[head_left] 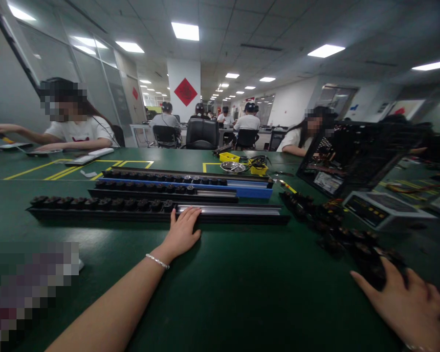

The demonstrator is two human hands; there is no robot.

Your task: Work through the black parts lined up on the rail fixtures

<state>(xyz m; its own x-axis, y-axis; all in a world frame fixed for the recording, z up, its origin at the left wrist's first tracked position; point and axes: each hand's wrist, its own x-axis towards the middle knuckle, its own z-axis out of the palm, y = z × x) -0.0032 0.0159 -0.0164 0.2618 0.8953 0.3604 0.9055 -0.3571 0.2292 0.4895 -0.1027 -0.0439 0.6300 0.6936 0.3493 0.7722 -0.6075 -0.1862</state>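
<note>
My left hand [183, 230], a silver bracelet at its wrist, lies with fingers stretched on the nearest long black rail [234, 211]. A row of round black parts [102, 204] fills the rail's left side, ending at my fingertips; bare metal channel shows to the right. At the lower right, my right hand [407, 303] has thumb and fingers apart at the near end of a heap of similar black parts [352, 239]. One part lies between thumb and forefinger; no firm grip on it shows.
Behind lie a shorter black rail [161, 192] and a blue rail [254, 192]. An open computer case [363, 151] stands right, with a power supply box [386, 210] before it. Yellow bins [229, 157] and a metal dish [233, 167] sit farther back. People [80, 129] work across the table.
</note>
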